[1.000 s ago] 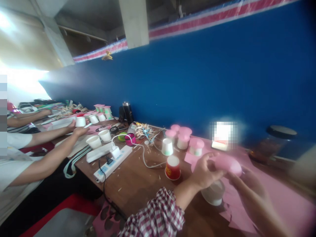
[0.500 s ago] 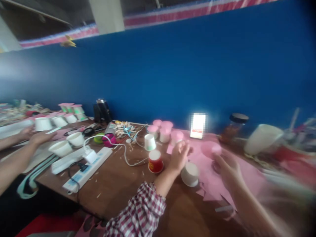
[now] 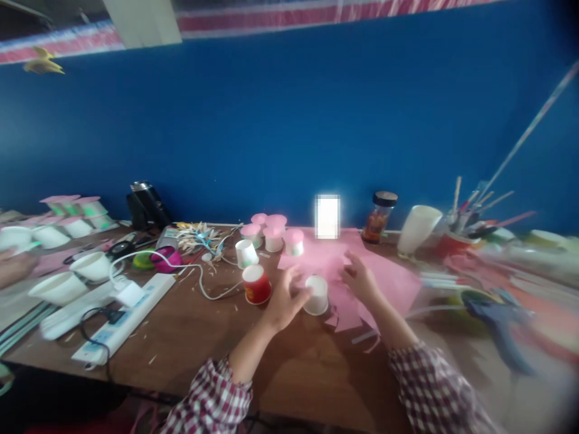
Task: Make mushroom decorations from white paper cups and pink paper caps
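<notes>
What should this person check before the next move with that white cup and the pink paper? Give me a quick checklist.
1. White cup standing steady, upside down on the table: ok.
2. Left hand against the cup's side: ok; a firm grip: cannot tell.
3. Right hand on the pink paper: ok.
4. Red cup apart from the left hand: ok, though close.
5. White cable away from both hands: ok.
6. Paper scraps lying around the cup: not ok.

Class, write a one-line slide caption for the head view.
Left hand touches a white cup; right hand rests on pink paper.
</notes>
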`<state>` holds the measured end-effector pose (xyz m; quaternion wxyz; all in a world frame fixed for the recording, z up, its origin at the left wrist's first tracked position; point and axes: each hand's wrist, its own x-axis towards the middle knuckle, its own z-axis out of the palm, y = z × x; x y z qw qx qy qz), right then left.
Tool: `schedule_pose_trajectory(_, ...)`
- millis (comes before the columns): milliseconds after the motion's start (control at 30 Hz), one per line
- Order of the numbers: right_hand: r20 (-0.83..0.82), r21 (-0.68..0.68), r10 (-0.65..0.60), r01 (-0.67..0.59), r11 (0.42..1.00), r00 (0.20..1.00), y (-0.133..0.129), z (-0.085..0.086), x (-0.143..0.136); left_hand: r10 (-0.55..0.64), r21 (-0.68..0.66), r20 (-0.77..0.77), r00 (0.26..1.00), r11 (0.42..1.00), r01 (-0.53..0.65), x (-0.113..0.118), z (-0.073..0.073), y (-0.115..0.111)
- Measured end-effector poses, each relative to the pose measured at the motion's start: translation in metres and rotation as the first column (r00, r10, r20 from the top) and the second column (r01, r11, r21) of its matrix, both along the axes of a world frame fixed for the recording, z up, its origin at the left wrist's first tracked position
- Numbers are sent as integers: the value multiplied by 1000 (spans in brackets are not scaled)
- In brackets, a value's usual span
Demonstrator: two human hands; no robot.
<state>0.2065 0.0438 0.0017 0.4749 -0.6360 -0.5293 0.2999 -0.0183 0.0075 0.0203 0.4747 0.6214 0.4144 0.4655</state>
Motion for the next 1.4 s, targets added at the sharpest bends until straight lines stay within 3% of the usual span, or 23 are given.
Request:
schedule_pose_trajectory(133, 234, 54, 10, -23, 998, 972, -2, 2, 1, -10, 100, -225, 974, 994, 33, -1, -11, -5)
schedule_pose_trajectory(233, 348, 91, 12, -47, 995, 937, -7, 5, 1, -4, 124, -302, 953, 991, 43, 3, -11, -3)
schedule_pose_trajectory(533, 470, 160, 51, -142, 977, 881, -44, 18, 0, 90, 176, -355, 931, 984, -28, -1, 15, 4)
schedule_pose_trajectory(700, 554, 256, 89, -271, 928, 828, -70, 19, 0, 160, 220, -371, 915, 972, -81, 22, 30, 14)
schedule_pose_trajectory(867, 582, 387, -51, -222, 895, 812, -82, 11, 11, 262, 281, -353, 898, 945, -165, 45, 57, 49)
schedule_pose_trajectory(1000, 534, 457, -124, -162, 875, 836, -85, 5, 14, 377, 329, -369, 849, 908, -260, 47, 91, 92)
schedule_pose_trajectory(1100, 543, 470, -117, -186, 863, 832, -86, 1, 10, 403, 322, -459, 792, 906, -274, 45, 110, 122)
schedule_pose_trajectory(1200, 589, 475, -116, -227, 850, 800, -87, -3, 5, 404, 269, -577, 710, 915, -301, 44, 117, 145)
schedule_pose_trajectory(1400, 628, 502, -152, -248, 828, 763, -90, -2, 2, 322, 194, -743, 587, 942, -273, 44, 111, 168)
